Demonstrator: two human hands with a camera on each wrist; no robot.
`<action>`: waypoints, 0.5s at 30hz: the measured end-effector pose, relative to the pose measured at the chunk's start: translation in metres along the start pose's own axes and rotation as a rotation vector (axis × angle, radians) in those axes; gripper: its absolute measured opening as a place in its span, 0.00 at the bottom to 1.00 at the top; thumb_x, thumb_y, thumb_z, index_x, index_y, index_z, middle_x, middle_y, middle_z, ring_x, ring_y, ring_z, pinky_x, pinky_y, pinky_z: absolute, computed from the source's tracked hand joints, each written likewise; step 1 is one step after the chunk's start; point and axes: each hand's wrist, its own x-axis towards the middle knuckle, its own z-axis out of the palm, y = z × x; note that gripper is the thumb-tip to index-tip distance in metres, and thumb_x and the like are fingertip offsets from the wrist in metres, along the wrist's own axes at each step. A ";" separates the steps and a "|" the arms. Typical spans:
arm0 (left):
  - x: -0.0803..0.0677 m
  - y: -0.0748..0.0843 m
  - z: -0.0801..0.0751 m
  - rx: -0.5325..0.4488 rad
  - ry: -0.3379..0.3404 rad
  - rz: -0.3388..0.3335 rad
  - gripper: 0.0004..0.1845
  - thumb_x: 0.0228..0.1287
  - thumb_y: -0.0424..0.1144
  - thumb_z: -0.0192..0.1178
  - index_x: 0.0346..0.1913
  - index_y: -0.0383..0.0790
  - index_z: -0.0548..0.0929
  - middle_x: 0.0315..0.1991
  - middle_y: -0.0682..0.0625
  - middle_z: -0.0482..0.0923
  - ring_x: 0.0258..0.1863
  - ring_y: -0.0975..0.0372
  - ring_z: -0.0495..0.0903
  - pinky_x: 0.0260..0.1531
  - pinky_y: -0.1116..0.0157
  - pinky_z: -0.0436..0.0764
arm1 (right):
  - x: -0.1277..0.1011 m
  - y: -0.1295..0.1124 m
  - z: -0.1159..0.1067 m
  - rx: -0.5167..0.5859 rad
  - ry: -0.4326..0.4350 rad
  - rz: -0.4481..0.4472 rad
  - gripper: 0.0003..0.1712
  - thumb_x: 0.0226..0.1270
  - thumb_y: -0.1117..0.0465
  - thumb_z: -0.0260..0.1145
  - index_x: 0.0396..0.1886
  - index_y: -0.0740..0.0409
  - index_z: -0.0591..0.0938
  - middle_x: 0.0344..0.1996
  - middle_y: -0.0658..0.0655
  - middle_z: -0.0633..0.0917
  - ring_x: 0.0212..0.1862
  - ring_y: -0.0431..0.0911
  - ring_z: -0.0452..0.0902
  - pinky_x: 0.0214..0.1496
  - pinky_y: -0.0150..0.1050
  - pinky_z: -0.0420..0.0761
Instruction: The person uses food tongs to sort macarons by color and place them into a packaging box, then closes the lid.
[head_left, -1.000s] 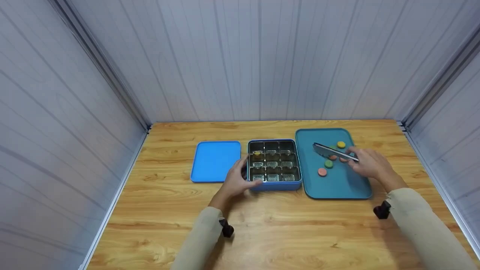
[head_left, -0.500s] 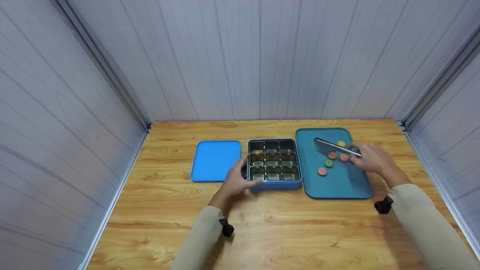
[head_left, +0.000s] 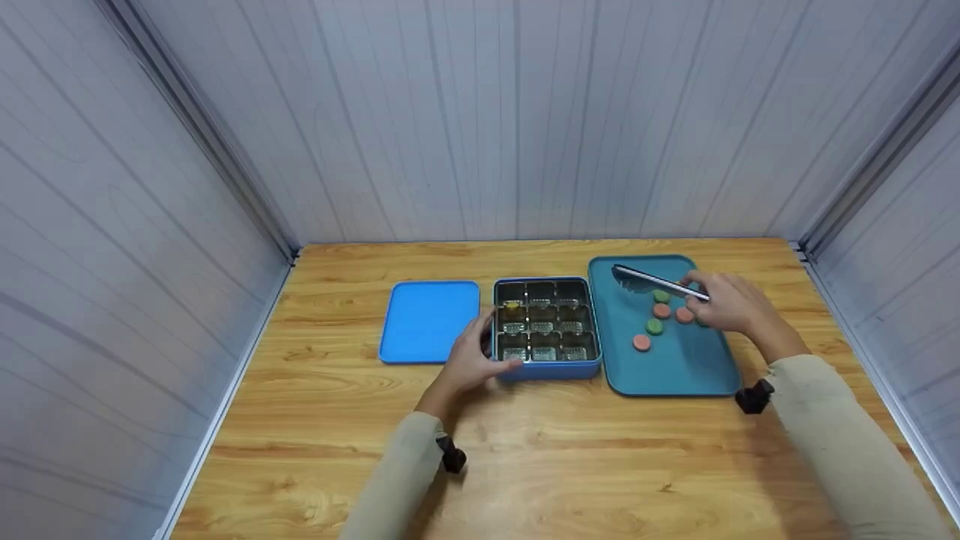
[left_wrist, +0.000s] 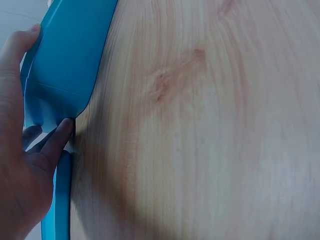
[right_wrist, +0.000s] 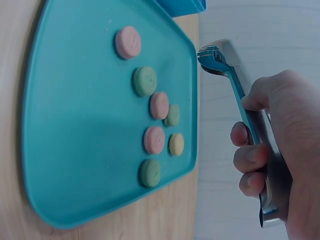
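Note:
With my right hand point(head_left: 729, 304) I hold metal tongs point(head_left: 660, 283) above the teal tray point(head_left: 675, 375), their tips pointing left and raised over the tray's back part. In the right wrist view the tong tips show no macaron between them. Pink macarons point(right_wrist: 154, 139), green macarons point(right_wrist: 145, 81) and one yellow macaron point(right_wrist: 176, 144) lie scattered on the tray. My left hand point(head_left: 470, 361) grips the front left corner of the blue box point(head_left: 559, 370), thumb along its front and fingers at its left side. A yellow piece point(head_left: 511, 305) shows in the box's divided insert, at the left.
A flat blue lid point(head_left: 431, 322) lies on the wooden table point(head_left: 570, 465) left of the box. The tray stands close against the box's right side. Pale panel walls point(head_left: 480, 120) enclose the table at the back and both sides.
My right hand has moved the tongs slightly left and up, uncovering a green macaron behind them and hiding the yellow one. My left hand stays at the box.

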 end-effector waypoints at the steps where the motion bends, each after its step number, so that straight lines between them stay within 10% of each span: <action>1: 0.000 0.000 0.000 -0.002 -0.001 0.000 0.62 0.62 0.52 0.84 0.93 0.48 0.57 0.88 0.35 0.65 0.87 0.36 0.65 0.84 0.32 0.68 | 0.001 -0.002 0.000 0.000 0.004 0.000 0.25 0.82 0.58 0.60 0.70 0.65 0.83 0.28 0.58 0.83 0.25 0.47 0.71 0.27 0.41 0.68; 15: -0.001 0.002 -0.001 -0.013 -0.006 0.000 0.63 0.62 0.53 0.85 0.93 0.50 0.56 0.90 0.34 0.60 0.89 0.34 0.61 0.86 0.30 0.63 | 0.015 -0.028 -0.001 -0.004 -0.026 -0.037 0.22 0.85 0.57 0.61 0.70 0.60 0.83 0.27 0.56 0.85 0.22 0.45 0.72 0.24 0.40 0.68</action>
